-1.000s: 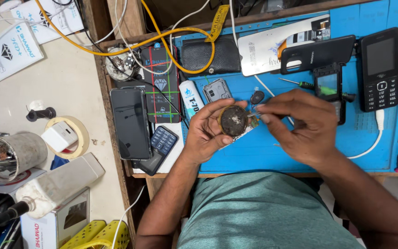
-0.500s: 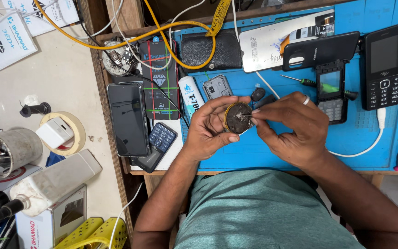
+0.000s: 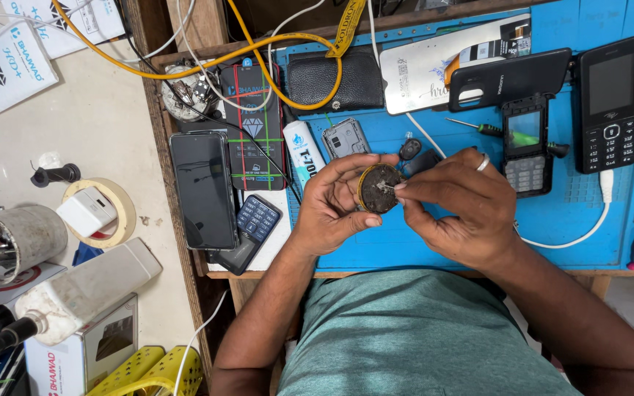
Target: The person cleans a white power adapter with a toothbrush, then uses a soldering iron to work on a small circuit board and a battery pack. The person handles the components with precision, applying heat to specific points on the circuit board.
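A small round dark tin (image 3: 378,188), shallow and grimy inside, sits held above the blue mat (image 3: 434,242) on the counter, its open face turned up toward the camera. The left hand (image 3: 335,205) has its fingers wrapped around the rim; the right hand (image 3: 458,209) pinches a thin metal piece (image 3: 388,188) touching the tin's middle. Near them lie a grey keypad phone (image 3: 526,143), a screwdriver (image 3: 478,128), a black smartphone (image 3: 203,189) and a yellow cable (image 3: 288,37).
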